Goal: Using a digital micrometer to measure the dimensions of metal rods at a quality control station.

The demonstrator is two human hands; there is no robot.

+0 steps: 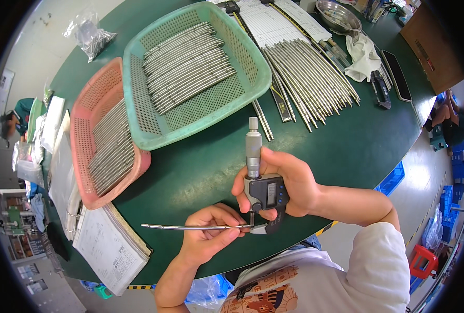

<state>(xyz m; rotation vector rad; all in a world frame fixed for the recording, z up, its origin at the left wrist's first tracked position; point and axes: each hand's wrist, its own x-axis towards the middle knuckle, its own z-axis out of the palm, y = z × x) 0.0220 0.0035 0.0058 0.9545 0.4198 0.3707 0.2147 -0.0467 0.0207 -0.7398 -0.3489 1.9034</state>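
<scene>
Left grip (203, 239) holds a rod (167, 227) (slim, silvery), right grip (296, 183) a micrometer (263, 189).

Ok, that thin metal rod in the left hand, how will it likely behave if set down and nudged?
The metal rod is probably stiff: it juts from the left hand with no clear sag. Its slim, seemingly round shape suggests it could roll on the flat-looking table. Its shiny surface may be somewhat slippery.

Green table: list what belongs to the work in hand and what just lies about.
Belongs to the work:
slim metal rod, in the left grip
digital micrometer, in the right grip
likely the similar loose rods

Apparently just lying about:
phone
white cloth
metal bowl
</scene>
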